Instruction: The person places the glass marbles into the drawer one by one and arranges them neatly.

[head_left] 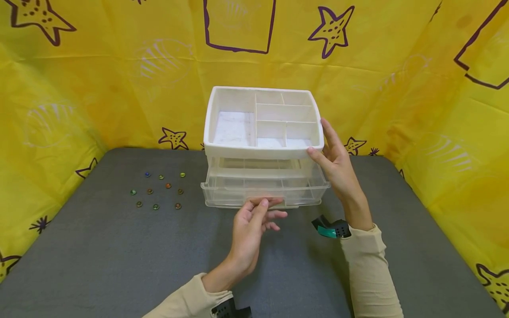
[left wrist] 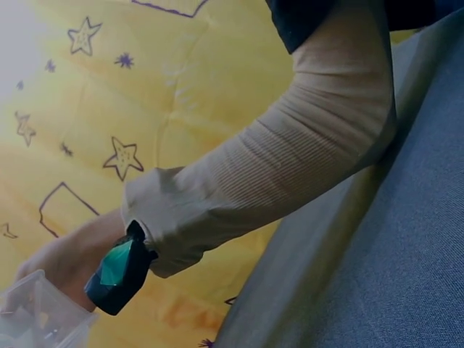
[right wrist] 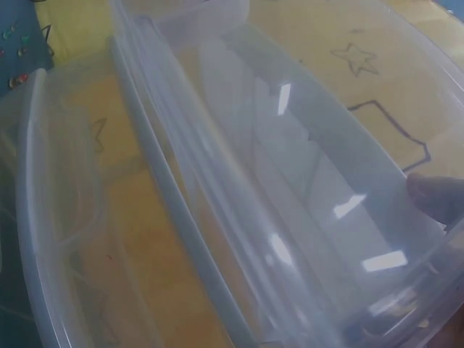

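Observation:
A drawer organizer (head_left: 262, 152) with a white divided top tray stands at the back middle of the table in the head view. Below the tray, a clear drawer (head_left: 222, 194) juts out toward me. My right hand (head_left: 339, 170) grips the organizer's right front corner, thumb on the front rim and fingers along the side. In front of the drawer is my left hand (head_left: 254, 229), its index finger along the lower front edge and the other fingers loosely extended. The right wrist view shows clear plastic walls (right wrist: 217, 174) close up, with a fingertip (right wrist: 433, 194) at the right.
Several small coloured marbles (head_left: 168, 185) lie in loose rows on the grey table (head_left: 119, 256), left of the organizer. A yellow patterned cloth (head_left: 119, 79) hangs behind and on both sides. My right sleeve (left wrist: 246, 181) crosses the left wrist view.

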`<control>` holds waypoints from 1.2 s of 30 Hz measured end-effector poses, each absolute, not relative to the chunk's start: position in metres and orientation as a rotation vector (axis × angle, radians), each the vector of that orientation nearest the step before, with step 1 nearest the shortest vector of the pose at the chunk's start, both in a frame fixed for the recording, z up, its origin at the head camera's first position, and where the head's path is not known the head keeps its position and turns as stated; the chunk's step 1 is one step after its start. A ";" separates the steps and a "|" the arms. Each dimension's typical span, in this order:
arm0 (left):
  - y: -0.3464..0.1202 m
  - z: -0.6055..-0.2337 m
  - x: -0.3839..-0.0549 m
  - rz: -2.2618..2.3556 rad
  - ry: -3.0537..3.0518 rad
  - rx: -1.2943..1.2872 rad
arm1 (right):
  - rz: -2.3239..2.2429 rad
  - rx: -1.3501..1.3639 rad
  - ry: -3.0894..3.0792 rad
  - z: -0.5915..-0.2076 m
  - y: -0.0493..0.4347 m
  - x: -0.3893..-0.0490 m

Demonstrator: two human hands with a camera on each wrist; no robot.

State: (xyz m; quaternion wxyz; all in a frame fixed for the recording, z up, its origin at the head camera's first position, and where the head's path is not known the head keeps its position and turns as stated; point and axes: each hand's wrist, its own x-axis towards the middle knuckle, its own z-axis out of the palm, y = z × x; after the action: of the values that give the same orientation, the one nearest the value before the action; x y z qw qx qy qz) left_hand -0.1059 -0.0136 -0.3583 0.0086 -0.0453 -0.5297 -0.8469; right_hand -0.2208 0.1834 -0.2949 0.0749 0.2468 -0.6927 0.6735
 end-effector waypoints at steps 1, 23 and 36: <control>-0.013 -0.358 -0.105 -2.644 -1.657 -0.146 | 2.021 0.741 -2.076 -0.295 0.184 -0.221; -0.011 -0.357 -0.095 -2.675 -1.635 -0.125 | 1.983 0.753 -2.092 -0.295 0.184 -0.221; -0.010 -0.357 -0.093 -2.657 -1.632 -0.136 | 1.992 0.747 -2.093 -0.296 0.183 -0.221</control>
State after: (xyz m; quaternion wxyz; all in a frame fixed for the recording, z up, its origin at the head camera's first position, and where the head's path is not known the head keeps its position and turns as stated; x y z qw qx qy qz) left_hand -0.0933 -0.0096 -0.3575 0.0101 -0.0434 -0.5228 -0.8513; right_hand -0.2208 0.1834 -0.2957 0.0786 0.2496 -0.6991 0.6655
